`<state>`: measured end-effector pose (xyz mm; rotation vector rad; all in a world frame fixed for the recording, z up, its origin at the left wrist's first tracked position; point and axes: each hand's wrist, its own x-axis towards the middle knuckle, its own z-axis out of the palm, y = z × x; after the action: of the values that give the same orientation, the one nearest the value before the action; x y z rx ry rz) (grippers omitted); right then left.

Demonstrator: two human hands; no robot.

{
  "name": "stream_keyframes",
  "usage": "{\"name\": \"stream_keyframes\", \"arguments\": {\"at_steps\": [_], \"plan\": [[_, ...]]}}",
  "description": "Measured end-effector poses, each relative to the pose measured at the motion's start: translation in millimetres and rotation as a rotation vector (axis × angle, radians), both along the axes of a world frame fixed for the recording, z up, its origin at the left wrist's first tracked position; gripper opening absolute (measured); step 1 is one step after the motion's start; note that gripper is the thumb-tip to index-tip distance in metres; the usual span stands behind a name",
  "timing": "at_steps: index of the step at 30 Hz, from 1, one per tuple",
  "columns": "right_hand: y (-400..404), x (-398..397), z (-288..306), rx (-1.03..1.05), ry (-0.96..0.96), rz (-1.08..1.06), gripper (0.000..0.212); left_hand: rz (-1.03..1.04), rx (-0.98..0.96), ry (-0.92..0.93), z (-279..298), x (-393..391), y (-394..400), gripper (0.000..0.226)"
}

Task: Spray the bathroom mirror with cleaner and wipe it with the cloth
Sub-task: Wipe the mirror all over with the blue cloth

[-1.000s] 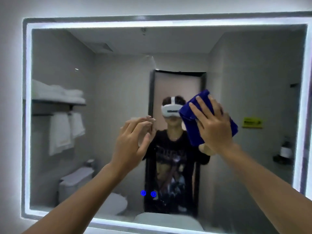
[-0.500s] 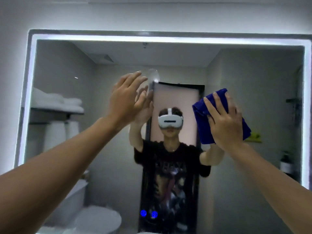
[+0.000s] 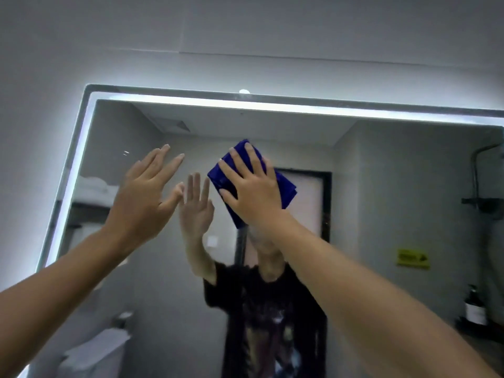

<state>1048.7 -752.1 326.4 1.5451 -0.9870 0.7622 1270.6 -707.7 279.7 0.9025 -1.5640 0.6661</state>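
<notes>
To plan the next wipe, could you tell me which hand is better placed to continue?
Right hand: it presses the folded blue cloth against the mirror; the left hand is empty.

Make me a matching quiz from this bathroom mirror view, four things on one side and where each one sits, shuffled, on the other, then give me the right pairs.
Things:
1. folded dark blue cloth
2. left hand
3. yellow sign
4. lit white strip of the mirror frame

Places:
A. raised with fingers straight, holding nothing
B. along the mirror's top edge
C. under the right hand, flat on the glass
D. reflected at the right, on the grey wall

Pairs: 1-C, 2-A, 3-D, 4-B
</notes>
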Motion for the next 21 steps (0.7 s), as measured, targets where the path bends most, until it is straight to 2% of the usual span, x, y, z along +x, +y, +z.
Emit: {"name": "stream_keyframes", "arguments": {"at_steps": [4, 8, 15, 21], "plan": [[-17, 41, -27, 0.027, 0.137, 0.032, 0.052, 0.025, 0.019, 0.009, -24, 25, 1, 0.066], [-20, 25, -24, -0.038, 0.176, 0.002, 0.055, -0.008, 0.018, -0.005, -28, 13, 1, 0.064], [10, -81, -5, -0.099, -0.033, -0.049, 0.050, -0.138, -0.029, -0.098, -5, -87, -4, 0.058], [52, -217, -6, -0.157, -0.349, -0.194, 0.054, -0.257, -0.065, -0.219, -5, -196, -5, 0.059]]}}
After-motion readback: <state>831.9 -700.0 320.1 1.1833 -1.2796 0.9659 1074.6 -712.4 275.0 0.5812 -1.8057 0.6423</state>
